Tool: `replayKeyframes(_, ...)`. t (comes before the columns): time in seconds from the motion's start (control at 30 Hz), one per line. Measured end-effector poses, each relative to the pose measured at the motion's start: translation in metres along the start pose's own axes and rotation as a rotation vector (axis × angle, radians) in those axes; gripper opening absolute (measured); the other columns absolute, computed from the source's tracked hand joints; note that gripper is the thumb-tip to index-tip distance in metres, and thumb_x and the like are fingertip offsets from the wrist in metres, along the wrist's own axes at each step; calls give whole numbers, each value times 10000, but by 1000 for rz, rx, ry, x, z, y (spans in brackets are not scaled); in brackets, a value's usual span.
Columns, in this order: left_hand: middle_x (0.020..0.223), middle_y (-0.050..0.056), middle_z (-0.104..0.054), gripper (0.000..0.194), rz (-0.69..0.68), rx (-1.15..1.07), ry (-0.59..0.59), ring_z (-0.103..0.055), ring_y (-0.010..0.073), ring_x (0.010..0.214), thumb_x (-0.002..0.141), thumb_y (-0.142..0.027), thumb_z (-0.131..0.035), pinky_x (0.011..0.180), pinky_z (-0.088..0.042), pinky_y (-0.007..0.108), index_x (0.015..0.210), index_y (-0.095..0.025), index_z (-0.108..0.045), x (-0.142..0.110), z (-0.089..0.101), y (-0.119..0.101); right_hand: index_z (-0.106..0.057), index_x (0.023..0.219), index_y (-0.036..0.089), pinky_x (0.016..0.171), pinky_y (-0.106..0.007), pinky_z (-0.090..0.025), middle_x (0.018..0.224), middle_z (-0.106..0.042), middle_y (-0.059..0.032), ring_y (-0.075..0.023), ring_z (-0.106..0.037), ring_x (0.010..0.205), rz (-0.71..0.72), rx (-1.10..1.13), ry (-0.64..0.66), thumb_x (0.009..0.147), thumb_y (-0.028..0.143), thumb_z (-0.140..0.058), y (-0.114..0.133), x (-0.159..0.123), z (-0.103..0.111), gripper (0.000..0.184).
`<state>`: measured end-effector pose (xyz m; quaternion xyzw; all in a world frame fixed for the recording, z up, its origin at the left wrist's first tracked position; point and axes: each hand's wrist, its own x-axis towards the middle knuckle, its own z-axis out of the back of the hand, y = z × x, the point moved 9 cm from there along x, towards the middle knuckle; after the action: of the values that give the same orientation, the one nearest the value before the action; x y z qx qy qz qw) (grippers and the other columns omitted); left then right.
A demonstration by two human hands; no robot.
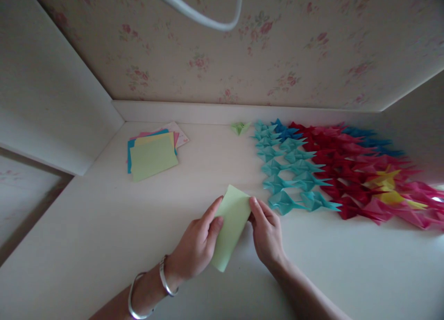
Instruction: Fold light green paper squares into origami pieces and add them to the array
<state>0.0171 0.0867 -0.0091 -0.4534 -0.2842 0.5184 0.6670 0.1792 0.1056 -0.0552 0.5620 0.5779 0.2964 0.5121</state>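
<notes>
Apparently a fold is in hand: the left hand (194,246) pinches the light green paper (233,225) along its left side, thumb on top, while the right hand (267,232) grips its upper right edge, so it slants between them over the white tabletop (104,246). From where I stand, the next move seems to call for matching the edges and pressing a firm crease. Farther off lie a paper stack (154,158) at left and turquoise folded figures (282,202) at right.

White cable (208,21): cut by top edge
Left hand (194,247): partly hidden behind green paper (231,225)
Pink origami (418,190): cut by right edge
</notes>
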Motion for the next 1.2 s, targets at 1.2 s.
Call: replayKeyframes(1.2, 1187, 115, -723, 501, -38, 16, -9, -715, 216, 952, 1044, -328, -332, 869, -536, 294, 1517, -163, -329, -2, -1, 0, -538, 578, 167, 434, -235, -319, 491, -455, 23, -112, -405, 452, -221, -208, 164, 793, 685, -617, -14, -12, -18, 567)
